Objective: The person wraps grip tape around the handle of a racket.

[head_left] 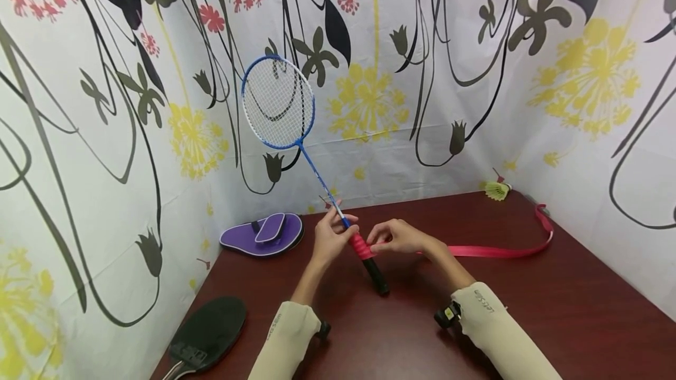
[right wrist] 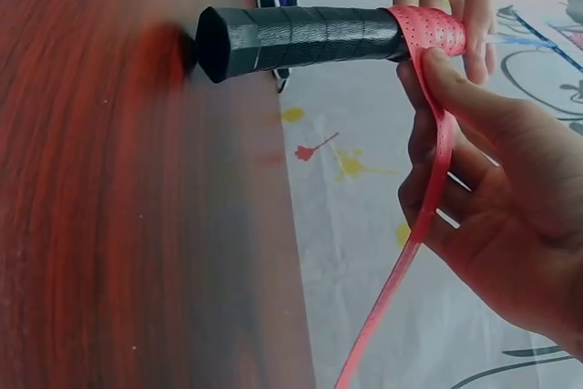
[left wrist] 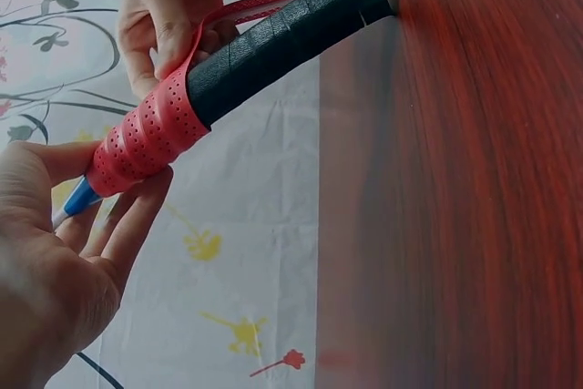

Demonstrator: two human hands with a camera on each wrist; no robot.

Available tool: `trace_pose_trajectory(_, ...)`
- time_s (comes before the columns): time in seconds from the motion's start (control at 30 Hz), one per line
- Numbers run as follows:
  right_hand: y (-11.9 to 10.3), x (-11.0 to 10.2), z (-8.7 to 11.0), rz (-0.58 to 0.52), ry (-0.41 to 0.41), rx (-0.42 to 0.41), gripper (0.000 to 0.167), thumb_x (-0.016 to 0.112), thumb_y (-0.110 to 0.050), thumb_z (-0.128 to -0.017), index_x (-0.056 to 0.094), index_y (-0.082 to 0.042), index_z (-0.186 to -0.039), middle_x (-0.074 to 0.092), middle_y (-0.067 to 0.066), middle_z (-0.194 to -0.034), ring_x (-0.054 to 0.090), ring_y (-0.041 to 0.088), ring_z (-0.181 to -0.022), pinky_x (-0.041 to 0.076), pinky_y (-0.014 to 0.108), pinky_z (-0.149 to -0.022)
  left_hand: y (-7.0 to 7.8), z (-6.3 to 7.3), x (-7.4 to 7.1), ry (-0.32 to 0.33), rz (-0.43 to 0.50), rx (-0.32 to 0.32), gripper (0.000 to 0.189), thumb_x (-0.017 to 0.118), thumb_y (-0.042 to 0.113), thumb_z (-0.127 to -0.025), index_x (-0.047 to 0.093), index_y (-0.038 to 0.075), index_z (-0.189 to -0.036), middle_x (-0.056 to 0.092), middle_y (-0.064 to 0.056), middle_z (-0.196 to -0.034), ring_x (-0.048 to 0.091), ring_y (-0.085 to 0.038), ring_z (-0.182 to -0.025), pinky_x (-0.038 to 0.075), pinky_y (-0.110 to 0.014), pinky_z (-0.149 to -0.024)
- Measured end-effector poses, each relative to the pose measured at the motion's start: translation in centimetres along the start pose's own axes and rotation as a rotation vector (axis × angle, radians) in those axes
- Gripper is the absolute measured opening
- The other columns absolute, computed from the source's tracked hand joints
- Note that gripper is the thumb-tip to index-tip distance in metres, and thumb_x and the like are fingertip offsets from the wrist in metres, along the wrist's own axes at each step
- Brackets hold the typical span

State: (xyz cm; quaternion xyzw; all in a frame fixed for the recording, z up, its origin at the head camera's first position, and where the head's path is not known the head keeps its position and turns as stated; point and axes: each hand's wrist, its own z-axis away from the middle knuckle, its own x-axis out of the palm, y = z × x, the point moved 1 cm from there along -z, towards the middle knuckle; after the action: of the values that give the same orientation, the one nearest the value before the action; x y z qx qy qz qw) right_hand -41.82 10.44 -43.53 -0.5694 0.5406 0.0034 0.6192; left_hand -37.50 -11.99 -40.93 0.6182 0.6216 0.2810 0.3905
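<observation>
A blue and white badminton racket (head_left: 315,172) leans up and to the left, its black handle (left wrist: 282,38) end low over the table. Red perforated grip tape (left wrist: 150,138) is wound round the upper part of the handle; the lower part shows black. With thumb and fingers, my left hand (head_left: 331,236) holds the racket at the top of the wrapped section, where the blue shaft meets it. My right hand (head_left: 398,236) pinches the tape right at the handle, at the lower edge of the red turns. From there the loose tape strip (right wrist: 414,243) trails past the right palm.
The tape's far end (head_left: 502,251) curves over the dark red table (head_left: 422,321) to the right. A yellow shuttlecock (head_left: 497,190) lies at the back right corner, a purple paddle case (head_left: 259,236) at the back left. A black table tennis paddle (head_left: 208,333) rests front left. Patterned cloth walls (head_left: 449,75) surround the table.
</observation>
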Motion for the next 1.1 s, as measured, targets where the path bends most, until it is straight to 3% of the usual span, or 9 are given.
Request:
trace_pose_trajectory(0.23, 0.3, 0.2, -0.1, 0.059, 0.043, -0.003, 0.017, 0.079, -0.025, -0.095, 0.079, -0.015, -0.108, 0.076, -0.008, -0.083, 0.074, 0.035, -0.082, 0.057, 0.026, -0.069, -0.1, 0.0, -0.2, -0.029, 0.028, -0.018, 0.076, 0.073, -0.014, -0.088, 0.038, -0.006, -0.156, 0.069, -0.036, -0.114, 0.069, -0.052, -0.104, 0.058, -0.02, -0.073)
trace_pose_trajectory(0.37, 0.4, 0.3, -0.2, 0.075, 0.038, -0.006, 0.016, 0.079, -0.026, -0.094, 0.08, -0.017, -0.108, 0.076, -0.01, -0.082, 0.073, 0.033, -0.079, 0.056, 0.025, -0.067, -1.2, -0.4, -0.3, -0.061, 0.026, -0.034, 0.078, 0.071, -0.014, -0.09, 0.034, -0.005, -0.158, 0.068, -0.035, -0.116, 0.069, -0.052, -0.105, 0.059, -0.022, -0.074)
trace_pose_trajectory(0.5, 0.4, 0.4, -0.3, 0.093, 0.024, -0.011, 0.016, 0.078, -0.027, -0.095, 0.081, -0.018, -0.109, 0.076, -0.01, -0.083, 0.071, 0.024, -0.075, 0.054, 0.024, -0.065, -2.5, -0.8, -0.5, -0.097, 0.044, -0.039, 0.082, 0.068, -0.017, -0.09, 0.029, -0.002, -0.16, 0.068, -0.034, -0.12, 0.07, -0.05, -0.102, 0.062, -0.029, -0.076)
trace_pose_trajectory(0.67, 0.3, 0.6, -0.4, 0.1, 0.012, -0.009, 0.017, 0.078, -0.028, -0.096, 0.081, -0.02, -0.11, 0.076, -0.007, -0.083, 0.065, 0.012, -0.069, 0.052, 0.023, -0.063, -2.8, -0.7, -0.8, -0.142, 0.093, -0.05, 0.085, 0.068, -0.015, -0.093, 0.024, 0.003, -0.163, 0.066, -0.031, -0.124, 0.072, -0.046, -0.098, 0.063, -0.032, -0.077)
trace_pose_trajectory(0.8, 0.1, 0.8, -0.5, 0.089, 0.016, -0.019, 0.017, 0.078, -0.028, -0.095, 0.081, -0.018, -0.109, 0.076, -0.007, -0.082, 0.065, 0.012, -0.069, 0.052, 0.023, -0.062, -2.6, -0.6, -1.0, -0.179, 0.127, -0.066, 0.086, 0.067, -0.011, -0.095, 0.021, 0.006, -0.165, 0.066, -0.029, -0.127, 0.073, -0.041, -0.098, 0.062, -0.03, -0.078)
trace_pose_trajectory(1.0, -0.1, 1.1, -0.6, 0.088, 0.047, -0.011, 0.019, 0.081, -0.029, -0.093, 0.081, -0.015, -0.107, 0.075, -0.005, -0.081, 0.064, 0.009, -0.068, 0.05, 0.022, -0.06, -2.7, -0.7, -1.1, -0.22, 0.181, -0.069, 0.087, 0.064, -0.013, -0.097, 0.015, 0.007, -0.166, 0.06, -0.036, -0.132, 0.074, -0.031, -0.096, 0.061, -0.028, -0.08)
trace_pose_trajectory(1.1, -0.2, 1.3, -0.7, 0.087, 0.005, -0.015, 0.023, 0.077, -0.029, -0.096, 0.08, -0.012, -0.112, 0.076, 0.002, -0.083, 0.062, 0.01, -0.068, 0.049, 0.022, -0.061, -2.8, -0.6, -1.4, -0.239, 0.205, -0.068, 0.088, 0.062, -0.014, -0.097, 0.013, 0.008, -0.167, 0.059, -0.037, -0.133, 0.074, -0.029, -0.097, 0.061, -0.027, -0.081)
